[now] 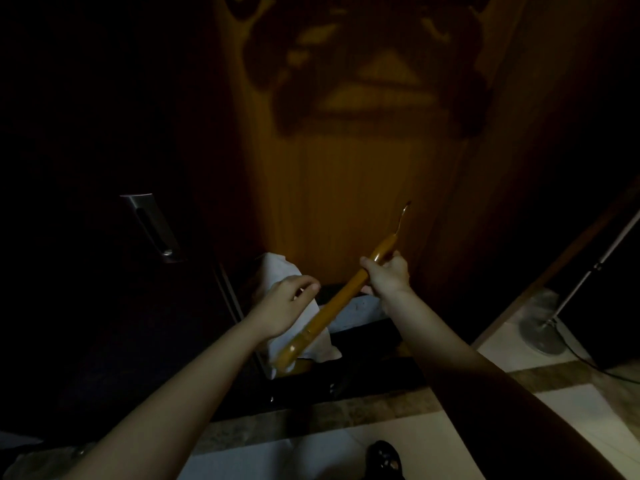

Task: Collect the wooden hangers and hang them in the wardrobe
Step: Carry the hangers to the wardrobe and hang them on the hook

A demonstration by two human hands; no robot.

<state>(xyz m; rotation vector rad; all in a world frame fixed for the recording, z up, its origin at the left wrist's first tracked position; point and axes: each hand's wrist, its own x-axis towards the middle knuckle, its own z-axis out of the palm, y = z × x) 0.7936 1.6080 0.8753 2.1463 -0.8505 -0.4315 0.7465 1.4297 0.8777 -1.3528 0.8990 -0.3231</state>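
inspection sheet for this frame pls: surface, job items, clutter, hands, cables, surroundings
Surface: pale tiled floor with a darker stone band; scene is very dim.
Job's things: one wooden hanger with a metal hook, held tilted, hook end up; shadows on the wardrobe back panel suggest hangers higher up, though none is visible.
Clutter: white cloth low in the wardrobe, behind the left hand; dark object at the bottom edge, too dim to name.
Grippers: right hand gripping the hanger near its hook; left hand open beside the hanger, fingers apart from it.
Cables: thin dark cable on the floor by the stand base.
Surroundings: dark sliding door with metal handle at left; floor-standing pole at right.
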